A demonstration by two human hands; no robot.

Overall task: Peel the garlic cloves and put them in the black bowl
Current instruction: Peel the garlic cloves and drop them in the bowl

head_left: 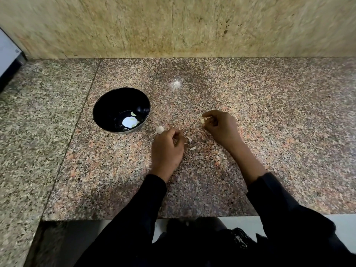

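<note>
Item 1, nearest me: two black sleeves (289,209), soft cloth, reaching in over the speckled granite counter (212,189), polished and hard.

Item 2: left hand (167,149), fingers curled. I cannot tell whether it pinches anything; a papery skin scrap (159,129) sits at its knuckles, and two more peel flakes (193,148) lie just beside it.

Item 3: right hand (221,126), clenched round a garlic clove (202,121), small, pale, rounded, showing at the fingertips (peeled or not, I can't make out).

Item 4: black bowl (102,110), glossy, round, to the left beyond the hands, holding at least one peeled clove (133,113) beside a bright glare patch.

Risks, as I judge them: a smooth clove could slip from that fingertip hold and skid on the slick stone; light skins could drift into the bowl, which stands near them.

Item 5, farthest: mottled stone wall (173,26).
</note>
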